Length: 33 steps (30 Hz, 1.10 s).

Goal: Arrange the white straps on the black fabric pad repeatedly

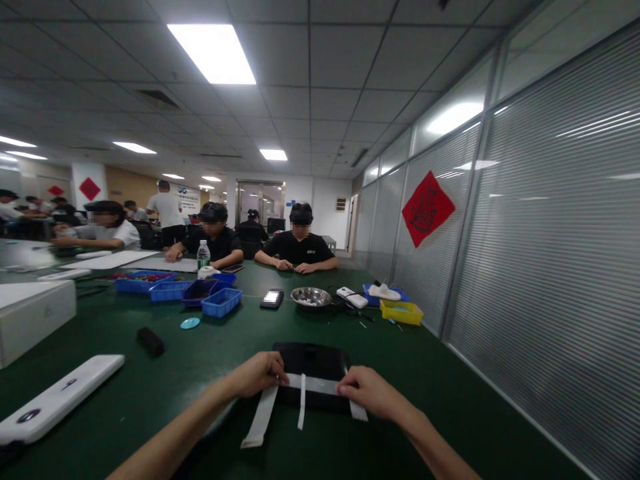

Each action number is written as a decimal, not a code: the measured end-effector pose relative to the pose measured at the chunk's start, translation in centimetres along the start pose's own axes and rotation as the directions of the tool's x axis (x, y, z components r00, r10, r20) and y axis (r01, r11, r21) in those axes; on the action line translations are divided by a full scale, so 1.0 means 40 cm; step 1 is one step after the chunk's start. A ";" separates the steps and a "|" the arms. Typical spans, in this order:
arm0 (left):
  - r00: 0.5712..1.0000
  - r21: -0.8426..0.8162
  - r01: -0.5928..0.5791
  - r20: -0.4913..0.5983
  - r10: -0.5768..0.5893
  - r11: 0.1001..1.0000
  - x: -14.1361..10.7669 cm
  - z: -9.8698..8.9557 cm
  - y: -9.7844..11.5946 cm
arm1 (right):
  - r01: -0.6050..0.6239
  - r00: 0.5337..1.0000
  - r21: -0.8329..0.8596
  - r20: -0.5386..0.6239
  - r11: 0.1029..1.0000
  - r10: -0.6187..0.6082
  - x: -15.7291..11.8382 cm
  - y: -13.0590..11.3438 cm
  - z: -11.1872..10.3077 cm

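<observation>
A black flat object [313, 359] with rounded corners lies on the green table in front of me; its kind is unclear. Across it runs a flat white strip [321, 385]. My left hand [257, 373] pinches the strip near the object's left edge, fingers closed. At the right edge, my right hand [373, 392] is likewise closed on it. A broad white length [261, 419] hangs toward me below the left hand, and a short white end [359, 411] shows under the right. Between the hands, a thin white strip [302, 401] crosses the broad one and points toward me.
On the left lie a white power bank-like device [63, 399], a dark block [150, 341] and a white box [37, 320]. Further off stand blue trays [221, 303], a metal bowl [311, 298], a phone [271, 299] and a yellow tray [401, 312]. Several people sit beyond.
</observation>
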<state>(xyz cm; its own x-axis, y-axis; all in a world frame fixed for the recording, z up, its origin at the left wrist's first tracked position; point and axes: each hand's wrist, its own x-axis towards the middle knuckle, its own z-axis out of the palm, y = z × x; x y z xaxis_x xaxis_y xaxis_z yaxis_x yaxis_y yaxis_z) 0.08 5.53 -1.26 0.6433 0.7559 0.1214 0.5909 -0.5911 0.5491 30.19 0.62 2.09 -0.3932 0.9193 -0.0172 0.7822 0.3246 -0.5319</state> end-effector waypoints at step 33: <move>0.977 0.014 0.209 0.032 -0.209 0.978 -0.036 -0.079 -0.137 | -0.010 1.000 0.023 0.005 1.000 0.010 -0.001 -0.005 0.002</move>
<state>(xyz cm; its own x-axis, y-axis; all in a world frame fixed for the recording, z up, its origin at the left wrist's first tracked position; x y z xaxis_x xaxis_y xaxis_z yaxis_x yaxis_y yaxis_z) -5.63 8.55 -1.86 0.5207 0.8535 -0.0225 0.7191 -0.4242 0.5504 30.02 0.50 2.12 -0.3879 0.9213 -0.0266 0.7748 0.3102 -0.5508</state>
